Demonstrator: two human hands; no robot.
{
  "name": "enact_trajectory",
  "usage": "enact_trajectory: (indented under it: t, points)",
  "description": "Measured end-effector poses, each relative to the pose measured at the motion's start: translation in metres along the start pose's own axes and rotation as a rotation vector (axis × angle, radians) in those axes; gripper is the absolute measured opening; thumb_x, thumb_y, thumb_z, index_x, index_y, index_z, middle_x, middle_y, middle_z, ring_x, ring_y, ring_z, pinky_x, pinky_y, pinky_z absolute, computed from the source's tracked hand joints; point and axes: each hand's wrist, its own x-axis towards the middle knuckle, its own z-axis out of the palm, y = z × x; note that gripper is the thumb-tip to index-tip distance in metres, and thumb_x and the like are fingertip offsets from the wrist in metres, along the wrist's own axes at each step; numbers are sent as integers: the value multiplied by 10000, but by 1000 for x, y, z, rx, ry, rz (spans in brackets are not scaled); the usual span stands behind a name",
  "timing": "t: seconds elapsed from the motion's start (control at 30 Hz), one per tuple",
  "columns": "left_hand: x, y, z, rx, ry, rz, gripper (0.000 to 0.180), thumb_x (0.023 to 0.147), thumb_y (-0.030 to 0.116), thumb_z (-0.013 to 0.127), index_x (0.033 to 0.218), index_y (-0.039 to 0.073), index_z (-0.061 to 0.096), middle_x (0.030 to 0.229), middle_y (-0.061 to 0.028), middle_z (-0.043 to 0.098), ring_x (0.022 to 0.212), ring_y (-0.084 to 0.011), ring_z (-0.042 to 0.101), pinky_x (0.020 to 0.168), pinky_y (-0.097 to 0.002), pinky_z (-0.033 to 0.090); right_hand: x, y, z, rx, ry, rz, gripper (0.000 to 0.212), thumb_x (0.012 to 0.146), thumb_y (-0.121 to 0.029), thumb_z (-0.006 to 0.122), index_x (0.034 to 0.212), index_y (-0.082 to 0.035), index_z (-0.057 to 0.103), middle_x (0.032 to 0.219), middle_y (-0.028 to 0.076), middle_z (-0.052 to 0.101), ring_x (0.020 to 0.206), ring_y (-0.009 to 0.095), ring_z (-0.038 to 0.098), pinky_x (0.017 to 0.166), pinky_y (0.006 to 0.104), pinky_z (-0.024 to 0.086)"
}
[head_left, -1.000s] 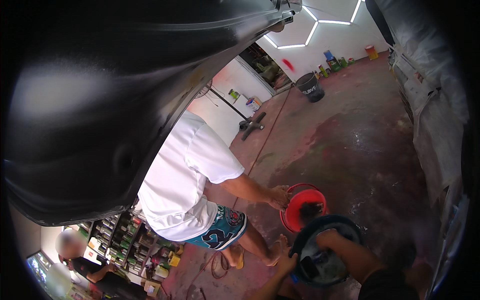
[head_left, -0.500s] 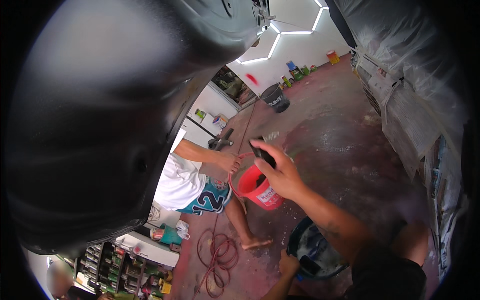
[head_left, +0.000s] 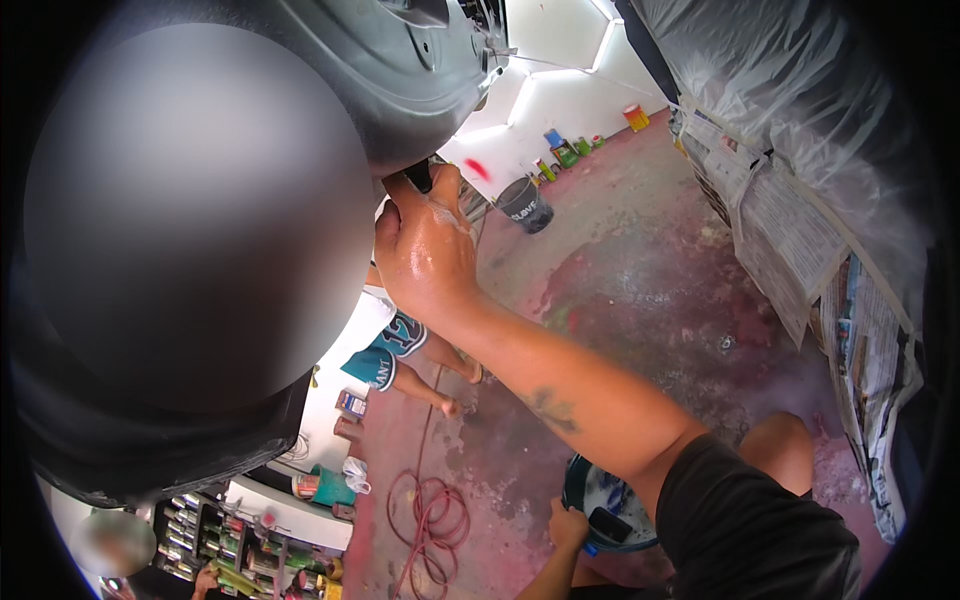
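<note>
My right hand (head_left: 430, 250), wet with suds on its back, is raised at the lower edge of a large dark car body panel (head_left: 410, 115). A small black block (head_left: 418, 177) shows between its fingers, partly hidden by the hand and close against the panel. Low down, my left hand (head_left: 568, 525) is closed on the near left rim of a dark round tub (head_left: 574, 482). Sudsy water and a bluish cloth-like thing show inside the tub. A second black block (head_left: 609, 525) rests at its near side, beside my left fingers.
A person in teal shorts (head_left: 370, 367) stands beyond my right arm, mostly hidden. A red hose (head_left: 440, 530) lies coiled on the floor. Farther back stand a black bucket (head_left: 525, 207) and several cans (head_left: 563, 155). Newspaper and plastic sheeting (head_left: 790, 220) hang at the right.
My right hand has moved up and left with the black block, to the panel's edge. The person in teal shorts has moved away; the red bucket they held is out of sight.
</note>
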Motion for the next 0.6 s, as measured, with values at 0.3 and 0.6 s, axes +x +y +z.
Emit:
enact_trajectory:
  t: [0.3, 0.6]
  points:
    - [5, -7, 7, -4, -1, 2, 409, 998, 203, 559, 1394, 104, 533, 1221, -283, 708, 1169, -493, 659, 980, -546, 496, 3, -3, -5, 29, -71, -15, 462, 872, -8, 567, 1327, -3, 648, 1266, 269, 535, 1122, 475, 589, 892, 553, 525]
    - [4, 0, 8, 13, 6, -35, 392, 1010, 219, 548, 1396, 152, 526, 1216, -260, 722, 1148, -487, 674, 982, -550, 499, 15, 8, -2, -156, -48, -97, 487, 857, 19, 595, 1337, -43, 647, 1227, 250, 541, 1022, 469, 664, 856, 562, 557]
